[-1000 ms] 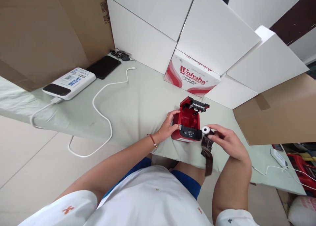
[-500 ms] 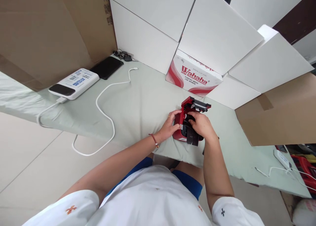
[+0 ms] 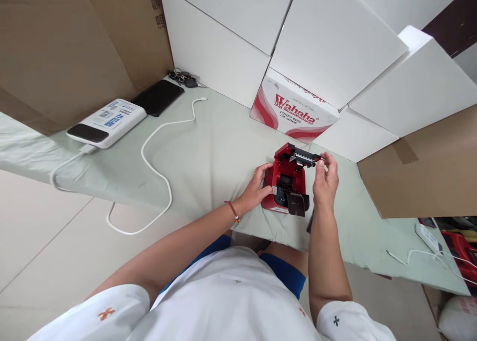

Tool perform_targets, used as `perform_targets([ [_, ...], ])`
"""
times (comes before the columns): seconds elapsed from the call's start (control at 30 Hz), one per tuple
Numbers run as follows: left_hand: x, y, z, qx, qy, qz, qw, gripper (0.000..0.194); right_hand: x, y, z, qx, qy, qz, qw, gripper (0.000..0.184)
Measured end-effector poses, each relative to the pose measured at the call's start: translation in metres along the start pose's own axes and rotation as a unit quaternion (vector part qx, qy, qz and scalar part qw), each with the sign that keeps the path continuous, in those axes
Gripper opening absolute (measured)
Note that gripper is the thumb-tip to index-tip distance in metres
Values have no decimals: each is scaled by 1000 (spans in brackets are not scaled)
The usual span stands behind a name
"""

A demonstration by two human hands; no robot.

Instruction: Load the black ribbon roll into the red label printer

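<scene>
A small red printer-like device (image 3: 300, 181) stands on the cloth-covered table with its lid (image 3: 304, 157) raised, showing a dark inside. A black film strip (image 3: 297, 205) hangs out over its front. My left hand (image 3: 254, 191) grips the left wall of the body, the thumb on the near rim and the fingers behind. At the lid's right end, my right hand (image 3: 325, 183) has its thumb and fingers closed on the edge. Part of a dark object (image 3: 310, 225) shows beside my right forearm.
Behind the device stands a Wahaha carton (image 3: 296, 110) against stacked white boxes (image 3: 331, 43). At left lie a power bank (image 3: 108, 122), a phone (image 3: 160, 98), keys (image 3: 183, 77) and a white cable (image 3: 164, 176). Cardboard boxes (image 3: 421, 172) flank the right side.
My right hand has left the inside of the device and moved up and right to the lid's edge. My left hand keeps its hold. The view has shifted slightly.
</scene>
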State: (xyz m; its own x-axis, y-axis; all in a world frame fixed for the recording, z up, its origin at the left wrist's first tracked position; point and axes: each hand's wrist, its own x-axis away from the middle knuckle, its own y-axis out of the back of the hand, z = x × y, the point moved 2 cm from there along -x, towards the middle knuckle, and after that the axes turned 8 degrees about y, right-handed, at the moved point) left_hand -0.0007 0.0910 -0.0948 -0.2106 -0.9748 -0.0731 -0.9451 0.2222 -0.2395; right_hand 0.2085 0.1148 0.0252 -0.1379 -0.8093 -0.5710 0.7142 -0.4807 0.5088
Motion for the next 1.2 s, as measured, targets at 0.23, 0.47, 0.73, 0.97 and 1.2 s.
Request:
perform_targets([
  [0.23,9,4,-10,-47,-44,-23,998,89,29,5,-7,-93,8,-14,996,51],
  [0.47,18,5,-31,-153,-189,2,970,46,87,18,-13,-75,20,51,996,41],
  [0.73,12,0,-28,-142,-186,-50,971,54,88,19,-15,-56,22,47,997,37],
  [0.97,10,4,-29,-171,-180,-11,969,36,89,17,-12,-72,4,42,997,39],
  [1.2,6,6,-22,-93,-94,7,991,40,111,27,13,1,112,49,993,35],
])
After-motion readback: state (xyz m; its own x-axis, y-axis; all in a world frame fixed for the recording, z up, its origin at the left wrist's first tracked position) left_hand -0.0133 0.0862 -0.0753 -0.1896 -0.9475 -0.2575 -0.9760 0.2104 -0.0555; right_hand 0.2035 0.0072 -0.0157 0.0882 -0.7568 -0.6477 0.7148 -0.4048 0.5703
